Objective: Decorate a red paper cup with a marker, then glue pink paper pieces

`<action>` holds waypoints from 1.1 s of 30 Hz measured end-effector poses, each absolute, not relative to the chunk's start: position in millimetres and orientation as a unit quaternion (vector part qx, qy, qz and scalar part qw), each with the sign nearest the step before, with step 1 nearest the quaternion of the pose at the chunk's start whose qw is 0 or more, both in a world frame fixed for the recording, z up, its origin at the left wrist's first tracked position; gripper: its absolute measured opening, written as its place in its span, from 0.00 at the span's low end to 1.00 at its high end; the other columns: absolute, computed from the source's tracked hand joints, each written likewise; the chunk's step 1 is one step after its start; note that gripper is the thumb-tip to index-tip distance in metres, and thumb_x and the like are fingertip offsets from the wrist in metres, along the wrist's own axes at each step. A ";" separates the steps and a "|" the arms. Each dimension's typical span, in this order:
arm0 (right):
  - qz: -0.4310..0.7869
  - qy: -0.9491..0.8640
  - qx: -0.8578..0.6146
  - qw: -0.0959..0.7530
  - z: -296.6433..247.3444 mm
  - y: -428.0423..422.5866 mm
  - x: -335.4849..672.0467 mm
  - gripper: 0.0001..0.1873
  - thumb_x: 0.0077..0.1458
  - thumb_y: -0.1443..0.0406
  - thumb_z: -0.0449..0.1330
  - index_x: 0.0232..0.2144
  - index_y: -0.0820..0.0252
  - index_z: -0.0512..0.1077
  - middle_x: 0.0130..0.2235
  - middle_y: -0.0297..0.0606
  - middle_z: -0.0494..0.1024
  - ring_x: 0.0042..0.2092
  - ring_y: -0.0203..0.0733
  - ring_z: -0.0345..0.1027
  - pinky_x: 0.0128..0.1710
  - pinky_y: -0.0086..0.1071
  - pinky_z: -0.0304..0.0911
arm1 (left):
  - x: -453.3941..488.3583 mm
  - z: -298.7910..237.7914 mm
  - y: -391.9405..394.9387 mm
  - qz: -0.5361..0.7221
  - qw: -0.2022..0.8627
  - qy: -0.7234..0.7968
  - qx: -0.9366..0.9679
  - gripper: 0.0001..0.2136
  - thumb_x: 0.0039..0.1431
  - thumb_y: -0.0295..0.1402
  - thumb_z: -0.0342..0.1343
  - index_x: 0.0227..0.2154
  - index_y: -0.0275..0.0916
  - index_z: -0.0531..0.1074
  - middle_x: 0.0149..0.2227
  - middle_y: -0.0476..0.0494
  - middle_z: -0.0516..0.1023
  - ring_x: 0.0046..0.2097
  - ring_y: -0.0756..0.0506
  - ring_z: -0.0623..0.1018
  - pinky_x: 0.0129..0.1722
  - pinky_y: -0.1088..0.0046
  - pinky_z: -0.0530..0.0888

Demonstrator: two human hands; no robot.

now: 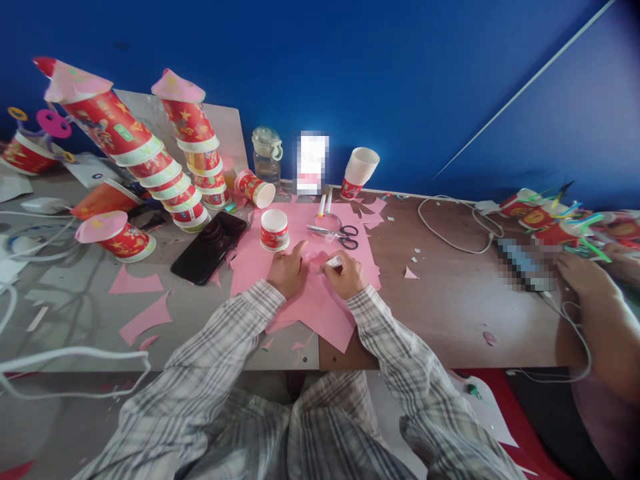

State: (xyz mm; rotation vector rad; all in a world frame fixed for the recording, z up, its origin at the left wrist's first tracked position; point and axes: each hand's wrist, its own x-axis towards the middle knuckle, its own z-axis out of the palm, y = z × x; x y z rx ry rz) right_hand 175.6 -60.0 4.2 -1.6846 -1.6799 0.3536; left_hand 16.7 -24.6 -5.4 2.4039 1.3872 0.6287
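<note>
My left hand [287, 270] rests on a pink paper sheet [320, 300], fingers pressed down beside a small pink paper piece [316, 257]. My right hand [345, 273] is closed around a white glue stick [334, 262] whose tip touches that piece. An upside-down red paper cup [275, 229] stands just beyond my left hand. Scissors [337, 234] lie on the pink sheet past my right hand.
Stacked red cup towers [150, 160] lean at the left, with a black phone [210, 247] beside them. A glass jar [267, 155] and a cup stack [359, 172] stand at the back. Another person's hand [585, 273] works at the right among cables [450, 233] and cups. Pink scraps [145, 320] litter the table.
</note>
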 end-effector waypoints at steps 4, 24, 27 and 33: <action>0.176 -0.658 -0.629 0.374 0.3 -60.3 173.5 0.08 0.45 0.59 0.55 0.27 0.58 0.66 0.20 0.30 0.73 0.21 0.35 0.64 0.26 0.28 0.59 | 16.6 -6.8 -24.0 0.227 0.136 0.480 0.836 0.21 0.56 0.31 0.42 0.52 0.33 0.50 0.25 0.48 0.73 0.30 0.45 0.73 0.42 0.64 0.65; 0.115 -0.658 -0.650 0.363 6.4 -61.3 174.9 0.09 0.44 0.58 0.57 0.25 0.58 0.67 0.18 0.30 0.70 0.20 0.35 0.62 0.26 0.28 0.57 | 16.2 -7.2 -24.5 0.213 0.156 0.465 0.845 0.26 0.52 0.31 0.46 0.54 0.34 0.47 0.25 0.50 0.73 0.31 0.45 0.73 0.43 0.63 0.64; 0.124 -0.680 -0.628 0.357 7.0 -65.9 165.1 0.09 0.45 0.58 0.57 0.25 0.58 0.67 0.18 0.30 0.70 0.20 0.34 0.60 0.25 0.27 0.56 | 15.9 -9.3 -23.7 0.222 0.158 0.460 0.845 0.24 0.53 0.30 0.45 0.54 0.34 0.48 0.25 0.50 0.73 0.29 0.45 0.73 0.42 0.63 0.64; 0.085 -0.676 -0.655 0.327 8.7 -65.7 167.5 0.08 0.43 0.59 0.58 0.26 0.57 0.68 0.17 0.30 0.70 0.20 0.36 0.61 0.28 0.29 0.57 | 14.6 -7.6 -22.9 0.222 0.166 0.467 0.839 0.25 0.51 0.28 0.46 0.53 0.33 0.49 0.23 0.51 0.73 0.29 0.45 0.73 0.41 0.64 0.65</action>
